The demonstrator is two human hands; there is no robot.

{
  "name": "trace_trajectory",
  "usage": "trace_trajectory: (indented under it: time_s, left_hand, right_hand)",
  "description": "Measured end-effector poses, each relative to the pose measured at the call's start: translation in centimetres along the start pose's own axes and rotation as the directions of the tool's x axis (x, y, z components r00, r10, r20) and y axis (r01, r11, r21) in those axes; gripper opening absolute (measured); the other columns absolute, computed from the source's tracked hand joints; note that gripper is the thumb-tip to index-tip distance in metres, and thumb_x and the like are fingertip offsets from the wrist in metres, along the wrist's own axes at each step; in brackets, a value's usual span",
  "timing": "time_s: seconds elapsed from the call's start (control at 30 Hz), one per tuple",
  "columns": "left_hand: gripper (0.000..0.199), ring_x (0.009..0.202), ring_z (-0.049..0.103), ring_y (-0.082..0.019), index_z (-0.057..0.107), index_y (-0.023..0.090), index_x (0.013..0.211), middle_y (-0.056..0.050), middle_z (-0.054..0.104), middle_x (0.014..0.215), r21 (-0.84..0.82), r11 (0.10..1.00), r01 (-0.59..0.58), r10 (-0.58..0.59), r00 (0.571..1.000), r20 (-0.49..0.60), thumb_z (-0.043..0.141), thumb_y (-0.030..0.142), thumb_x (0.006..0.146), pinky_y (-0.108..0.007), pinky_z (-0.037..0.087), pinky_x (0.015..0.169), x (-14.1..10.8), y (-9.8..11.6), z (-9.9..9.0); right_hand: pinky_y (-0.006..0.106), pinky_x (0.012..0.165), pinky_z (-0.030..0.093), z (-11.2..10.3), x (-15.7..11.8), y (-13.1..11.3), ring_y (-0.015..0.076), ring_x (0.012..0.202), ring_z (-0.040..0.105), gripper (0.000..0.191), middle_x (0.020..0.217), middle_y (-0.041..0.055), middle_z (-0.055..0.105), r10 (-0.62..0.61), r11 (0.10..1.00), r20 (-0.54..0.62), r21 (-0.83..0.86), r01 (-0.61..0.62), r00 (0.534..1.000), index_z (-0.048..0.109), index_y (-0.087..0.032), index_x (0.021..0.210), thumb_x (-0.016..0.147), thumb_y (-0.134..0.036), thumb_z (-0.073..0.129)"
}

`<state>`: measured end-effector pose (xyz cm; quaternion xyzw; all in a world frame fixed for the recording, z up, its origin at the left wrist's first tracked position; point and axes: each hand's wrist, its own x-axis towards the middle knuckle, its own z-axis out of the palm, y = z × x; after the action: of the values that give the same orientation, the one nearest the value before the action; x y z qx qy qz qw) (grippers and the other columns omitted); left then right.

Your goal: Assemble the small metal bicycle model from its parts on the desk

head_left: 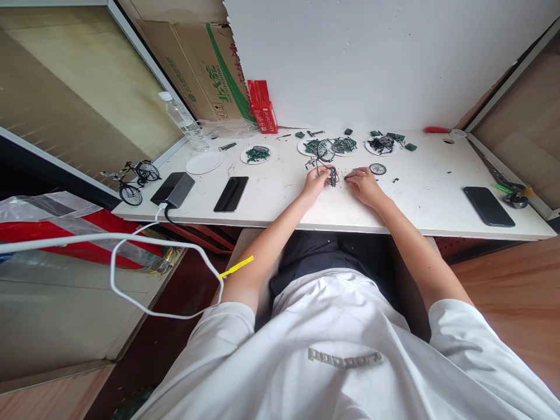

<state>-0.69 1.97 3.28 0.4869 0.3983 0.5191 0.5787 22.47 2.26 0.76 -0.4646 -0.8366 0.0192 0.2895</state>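
While our left hand (315, 181) pinches part-built model bicycle (326, 153) over white tabletop (271, 207), our right hand (364, 185) rests near loose wheel (377, 169) (whether its fingertips grip anything, we cannot tell). Bicycle looks light, frame (333, 177) stiff, thin spokes (325, 150) easily bent; we judge frame safest hold, no pressure on spokes.

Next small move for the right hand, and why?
Probably pick up the loose wheel beside the right hand and bring it to the model bicycle held in the left hand: only one wheel shows there, while the black bicycle at far left has two. Caveat: the right hand may already be pinching a part too small to make out.
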Motion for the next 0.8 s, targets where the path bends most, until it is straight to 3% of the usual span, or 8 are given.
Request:
trace_trajectory:
  time_s: [0.3, 0.4, 0.53, 0.8]
  left_hand:
    - [0.016, 0.086, 0.077, -0.017, 0.073, 0.018, 0.114, -0.008, 0.085, 0.106, -0.007, 1.000, -0.002, 0.002, 1.000, 0.017, 0.072, 0.028, 0.102, -0.029, 0.050, 0.077, -0.2, 0.2, 0.1]
    - [0.019, 0.087, 0.077, -0.017, 0.073, 0.018, 0.114, -0.008, 0.086, 0.108, 0.001, 1.000, -0.001, 0.001, 1.000, 0.025, 0.074, 0.031, 0.101, -0.028, 0.050, 0.076, -0.2, 0.1, 0.1]
    - [0.018, 0.088, 0.078, -0.017, 0.073, 0.018, 0.115, -0.009, 0.086, 0.108, 0.011, 1.000, 0.000, 0.000, 0.999, 0.039, 0.071, 0.030, 0.102, -0.028, 0.051, 0.075, -0.2, 0.1, 0.1]
    - [0.019, 0.087, 0.078, -0.017, 0.073, 0.018, 0.115, -0.009, 0.085, 0.106, 0.004, 1.000, -0.006, 0.006, 0.997, 0.075, 0.073, 0.031, 0.101, -0.028, 0.049, 0.075, -0.2, -0.1, 0.0]
  right_hand:
    - [0.065, 0.107, 0.058, -1.5, 0.0, -1.1, 0.0406, 0.118, 0.069, 0.029, 0.115, 0.0115, 0.086, 0.073, 0.991, -0.145, 0.125, -0.055, 0.987, 0.088, -0.027, 0.108, 0.105, -0.042, 0.063]
    - [0.060, 0.099, 0.061, -1.8, -0.1, -1.3, 0.0390, 0.111, 0.071, 0.030, 0.110, 0.0121, 0.085, 0.127, 0.982, -0.168, 0.159, -0.100, 0.977, 0.085, -0.027, 0.115, 0.105, -0.045, 0.064]
    - [0.063, 0.106, 0.057, -1.9, -0.1, -1.6, 0.0381, 0.111, 0.069, 0.040, 0.115, 0.0131, 0.083, 0.093, 0.986, -0.176, 0.153, -0.066, 0.980, 0.081, -0.028, 0.135, 0.111, -0.043, 0.053]
    - [0.063, 0.108, 0.055, -1.9, 0.1, -1.7, 0.0397, 0.118, 0.068, 0.041, 0.120, 0.0153, 0.081, 0.036, 0.982, -0.171, 0.191, -0.003, 0.985, 0.086, -0.029, 0.125, 0.112, -0.049, 0.053]
